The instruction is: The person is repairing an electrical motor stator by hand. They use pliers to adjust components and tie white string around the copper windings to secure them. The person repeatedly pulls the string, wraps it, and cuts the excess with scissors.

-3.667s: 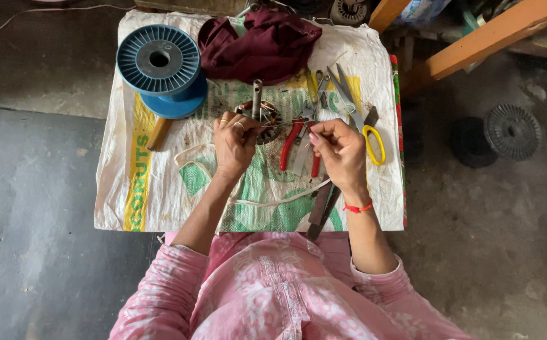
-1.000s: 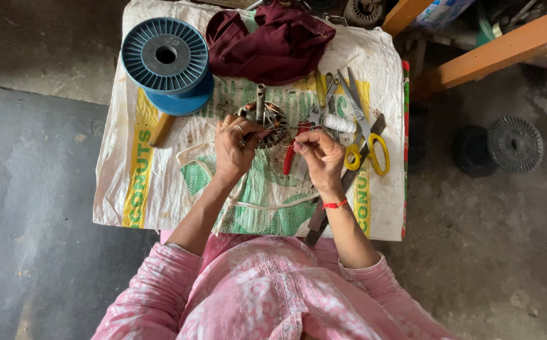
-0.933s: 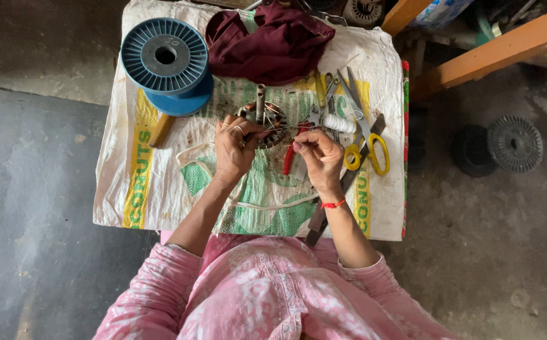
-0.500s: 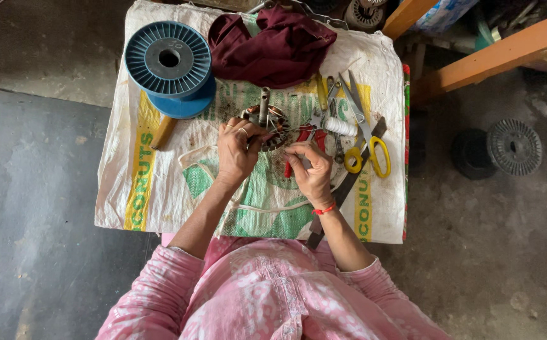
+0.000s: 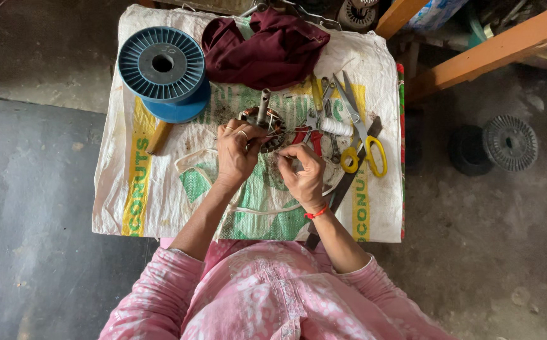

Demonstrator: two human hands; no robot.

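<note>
1. Head view: right hand (image 5: 303,174) is pinching something too fine to make out, fingertips bunched, just below-right of the motor winding core (image 5: 262,123).
2. Left hand (image 5: 237,151) is clasping that core, being nearer.
3. Its shaft is pointing away, toward the maroon cloth (image 5: 264,47).

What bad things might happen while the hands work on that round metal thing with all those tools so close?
The left hand steadies the wound metal core while the right hand pinches something too thin to make out beside it; a hard tug might snap it. The yellow-handled scissors and red-handled pliers lie right beside the right hand, so it might bump a blade. The blue spool sits near the sack's edge and might roll off.
</note>
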